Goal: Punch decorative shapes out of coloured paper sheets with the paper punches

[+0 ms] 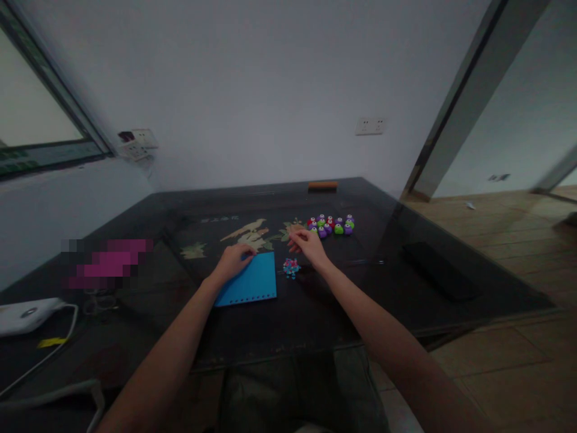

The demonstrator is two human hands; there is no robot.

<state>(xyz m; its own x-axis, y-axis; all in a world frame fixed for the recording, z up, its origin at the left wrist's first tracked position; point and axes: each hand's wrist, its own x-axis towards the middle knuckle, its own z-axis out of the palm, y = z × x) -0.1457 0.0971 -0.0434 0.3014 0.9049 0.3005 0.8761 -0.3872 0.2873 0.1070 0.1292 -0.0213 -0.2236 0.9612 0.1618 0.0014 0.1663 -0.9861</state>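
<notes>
A blue sheet (253, 279) with a row of small holes along its near edge lies on the dark table. My left hand (234, 261) grips its far left corner with bent fingers, covering that part. To the sheet's right is a small pile of tiny pink, blue and white pieces (291, 267). My right hand (310, 243) is just beyond this pile, thumb and fingertips pinched together; whatever is between them is too small to make out. Several purple, green and red toys with eye-like tops (339, 229) stand close together beyond my right hand.
The dark table (342, 319) has a bird-and-flower picture (246, 231). A brown bar (323, 186) lies at the far edge, a flat black object (439, 270) at the right. On the left are a pixelated pink patch (110, 261) and a white device with a cable (31, 314).
</notes>
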